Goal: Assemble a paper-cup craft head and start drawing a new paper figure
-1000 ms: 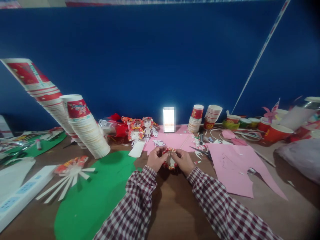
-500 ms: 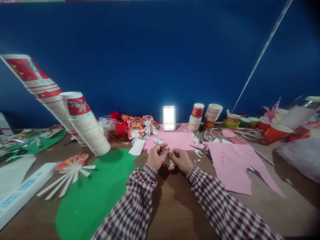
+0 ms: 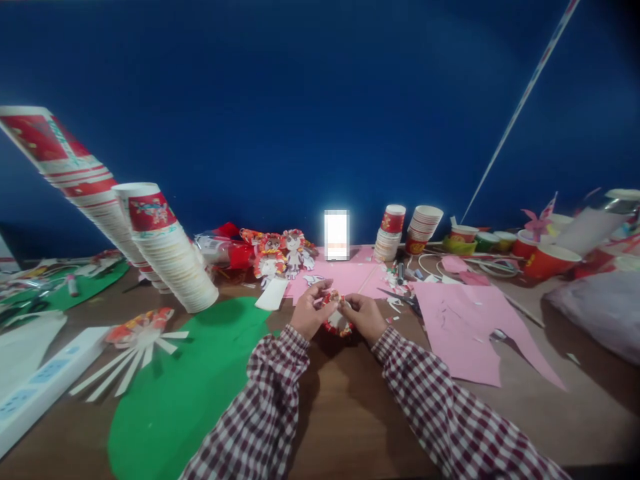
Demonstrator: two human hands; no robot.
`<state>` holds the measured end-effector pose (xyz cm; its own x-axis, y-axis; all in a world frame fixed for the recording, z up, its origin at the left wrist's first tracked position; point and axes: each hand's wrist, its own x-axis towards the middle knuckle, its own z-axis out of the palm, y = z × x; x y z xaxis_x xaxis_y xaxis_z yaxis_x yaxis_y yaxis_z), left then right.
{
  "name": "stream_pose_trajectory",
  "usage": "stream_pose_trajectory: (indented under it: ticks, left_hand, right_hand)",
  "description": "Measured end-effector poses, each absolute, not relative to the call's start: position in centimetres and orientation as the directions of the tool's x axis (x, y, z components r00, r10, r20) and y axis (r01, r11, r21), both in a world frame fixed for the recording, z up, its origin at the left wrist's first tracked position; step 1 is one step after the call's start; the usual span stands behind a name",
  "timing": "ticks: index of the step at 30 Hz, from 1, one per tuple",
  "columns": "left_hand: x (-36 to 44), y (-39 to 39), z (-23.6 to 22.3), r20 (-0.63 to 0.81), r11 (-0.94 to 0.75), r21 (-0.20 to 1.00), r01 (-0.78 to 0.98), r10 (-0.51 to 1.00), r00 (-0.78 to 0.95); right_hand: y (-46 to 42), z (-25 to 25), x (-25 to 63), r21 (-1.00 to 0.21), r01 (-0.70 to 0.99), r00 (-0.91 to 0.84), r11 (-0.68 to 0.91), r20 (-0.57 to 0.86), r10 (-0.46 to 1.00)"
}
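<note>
Between my two hands is a small round paper craft (image 3: pixel 341 325) with a curled red, yellow and white rim around a pale middle. My left hand (image 3: pixel 313 313) pinches its upper left edge, and my right hand (image 3: pixel 367 317) grips the upper right edge. The fingertips of both hands nearly meet at the top of the piece, and they hide part of it. Behind my hands, finished-looking paper figures (image 3: pixel 295 253) with similar curled rims stand on pink paper (image 3: pixel 360 277). A white paper strip (image 3: pixel 272 295) lies just left of my left hand.
Tall stacks of paper cups (image 3: pixel 173 257) lean at the left, beside green paper (image 3: pixel 200 380) and a cut-open cup with splayed strips (image 3: pixel 145 333). A power strip (image 3: pixel 50 380) lies far left. Scissors (image 3: pixel 407 301) and a cut pink sheet (image 3: pixel 460 333) lie to the right.
The paper craft has tilted a little, so more of its pale middle faces me. Both hands keep their hold. The whole view has shifted slightly.
</note>
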<state>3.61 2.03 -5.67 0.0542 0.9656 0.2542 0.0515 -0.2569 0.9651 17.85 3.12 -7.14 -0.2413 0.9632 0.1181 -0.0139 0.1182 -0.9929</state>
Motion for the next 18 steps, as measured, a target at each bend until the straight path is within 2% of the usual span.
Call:
stream_pose_trajectory:
  ticks: [4,7,12,18]
  left_hand:
    - [3.66,1.43,-4.84,0.51,-0.495,0.758,0.425,0.856,0.085]
    - [3.59,1.44,-4.89,0.626,-0.539,0.6,0.591,0.776,0.072]
    - [3.49,1.58,-5.19,0.66,-0.559,0.491,0.669,0.739,0.134]
    - [3.44,1.67,-5.54,0.694,-0.524,0.437,0.731,0.714,0.098]
  right_hand:
    - [3.54,-7.82,17.86,-0.993,-0.024,-0.229,0.119,0.121,0.966]
    - [3.46,-7.86,17.79,-0.992,-0.011,-0.223,0.129,0.128,0.966]
    - [2.97,-7.26,17.7,-0.982,0.074,-0.272,0.174,0.148,0.951]
    - [2.66,-7.13,17.66,-0.957,0.162,-0.307,0.239,0.181,0.934]
